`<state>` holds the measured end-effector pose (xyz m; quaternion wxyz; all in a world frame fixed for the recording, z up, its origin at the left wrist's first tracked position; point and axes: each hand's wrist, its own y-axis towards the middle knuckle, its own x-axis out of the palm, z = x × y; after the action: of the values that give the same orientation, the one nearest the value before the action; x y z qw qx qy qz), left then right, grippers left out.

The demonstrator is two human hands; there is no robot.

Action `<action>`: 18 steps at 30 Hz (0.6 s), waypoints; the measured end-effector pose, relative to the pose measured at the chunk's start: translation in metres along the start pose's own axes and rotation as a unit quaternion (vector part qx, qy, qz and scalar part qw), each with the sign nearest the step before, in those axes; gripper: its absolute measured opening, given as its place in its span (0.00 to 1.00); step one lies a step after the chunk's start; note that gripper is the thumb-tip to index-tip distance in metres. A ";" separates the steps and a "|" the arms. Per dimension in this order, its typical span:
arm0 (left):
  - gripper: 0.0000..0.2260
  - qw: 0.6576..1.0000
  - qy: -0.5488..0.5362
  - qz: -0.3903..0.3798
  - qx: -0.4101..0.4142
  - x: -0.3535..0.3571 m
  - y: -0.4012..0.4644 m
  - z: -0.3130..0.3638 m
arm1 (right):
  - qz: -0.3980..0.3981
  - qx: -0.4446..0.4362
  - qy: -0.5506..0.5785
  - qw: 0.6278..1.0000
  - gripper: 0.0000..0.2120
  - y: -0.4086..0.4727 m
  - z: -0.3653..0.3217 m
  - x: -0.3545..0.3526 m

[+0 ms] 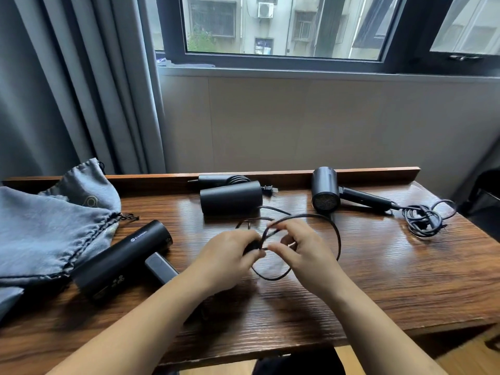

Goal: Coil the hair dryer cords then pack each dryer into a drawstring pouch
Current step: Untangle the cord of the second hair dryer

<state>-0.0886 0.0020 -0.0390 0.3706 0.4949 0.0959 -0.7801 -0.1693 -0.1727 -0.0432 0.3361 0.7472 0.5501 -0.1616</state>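
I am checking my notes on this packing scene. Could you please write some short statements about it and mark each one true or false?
1. Both hands hold the cord. True: left hand and right hand grip its loops.
2. Three dryers lie on the table. True.
3. The right dryer is already in a pouch. False: it lies bare, cord loose.
4. The pouches lie at the right. False: at the left.

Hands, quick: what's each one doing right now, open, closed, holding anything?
Left hand: closed, gripping the gathered loops of the black cord.
Right hand: closed, pinching the same cord beside the left.
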 end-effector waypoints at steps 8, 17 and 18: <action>0.07 0.838 -0.508 0.109 -0.166 -0.044 0.014 -0.007 | 0.122 0.055 0.091 0.987 0.25 -0.017 0.014 -0.004; 0.05 0.691 -0.597 0.191 -0.360 -0.041 0.029 -0.051 | 0.064 0.088 0.150 0.983 0.10 -0.031 0.026 -0.037; 0.04 0.694 -0.598 0.173 -0.361 -0.038 0.028 -0.051 | 0.062 0.081 0.154 0.983 0.09 -0.031 0.027 -0.042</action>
<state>-0.0253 0.0271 -0.0257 0.6282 -0.2408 0.0408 -0.7387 -0.2090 -0.2155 -0.0473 0.1950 0.8205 0.5330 -0.0677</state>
